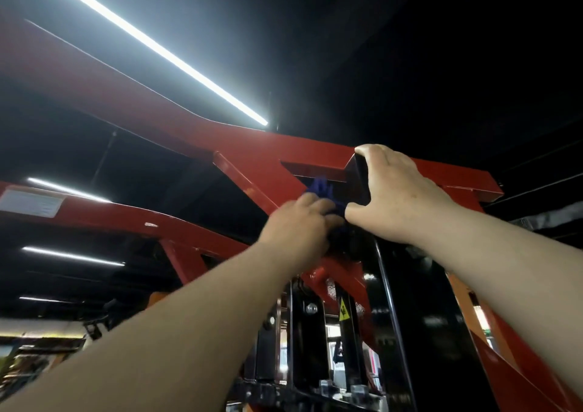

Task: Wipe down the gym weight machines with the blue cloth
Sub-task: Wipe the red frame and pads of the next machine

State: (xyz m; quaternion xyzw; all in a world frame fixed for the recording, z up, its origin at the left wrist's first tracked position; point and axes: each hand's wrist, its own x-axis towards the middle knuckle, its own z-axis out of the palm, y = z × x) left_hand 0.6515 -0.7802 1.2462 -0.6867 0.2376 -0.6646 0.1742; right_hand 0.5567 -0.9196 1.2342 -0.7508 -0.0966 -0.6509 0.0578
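Observation from the head view, looking upward at the top of a weight machine. The red frame crosses overhead, with a black upright panel below its junction.

Left hand: raised to the junction, fingers curled around the blue cloth, which is bunched and pressed into the angle where the diagonal brace meets the top crossbar. The hand is blurred, so the exact finger placement cannot be told.

Right hand: spread apart, thumb low and fingers high, bracing against the dark end face of the top crossbar just beside the cloth. It holds nothing; it rests on the machine.

Step in hand, as judged: wiping the upper frame corner of this machine, the right hand steadying while the left works the cloth.

Next move, as judged: the cloth needs carrying along the brace or the crossbar, keeping pressure on the painted steel, and the right hand must shift so the face beneath it can be wiped. The black panel and lower parts appear yet to be covered.

A ceiling light strip runs above; a yellow warning label sits lower on the machine.
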